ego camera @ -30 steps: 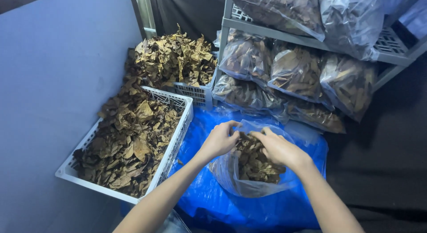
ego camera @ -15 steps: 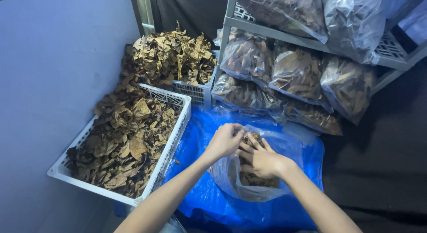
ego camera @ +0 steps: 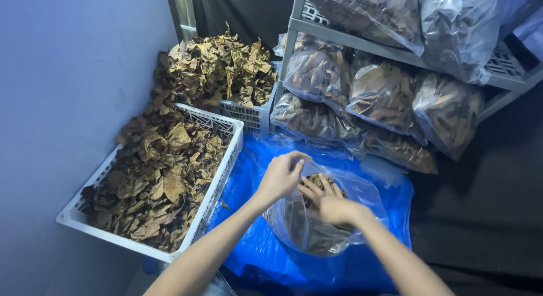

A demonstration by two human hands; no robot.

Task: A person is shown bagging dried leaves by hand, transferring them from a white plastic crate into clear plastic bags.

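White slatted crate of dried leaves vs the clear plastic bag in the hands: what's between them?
Head view: only bare blue tarp, with one stray leaf scrap on it, separates the white slatted crate from the clear plastic bag.

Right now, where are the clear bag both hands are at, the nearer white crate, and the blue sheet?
clear bag (ego camera: 317,236), head view, its front wall
white crate (ego camera: 227,160), head view, its right side wall
blue sheet (ego camera: 254,160), head view, bare patch left of the bag

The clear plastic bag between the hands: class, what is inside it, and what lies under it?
Inside the clear plastic bag are dried brown leaves, with the right hand reaching in. Under it lies a blue sheet; the bag's bottom is hidden.
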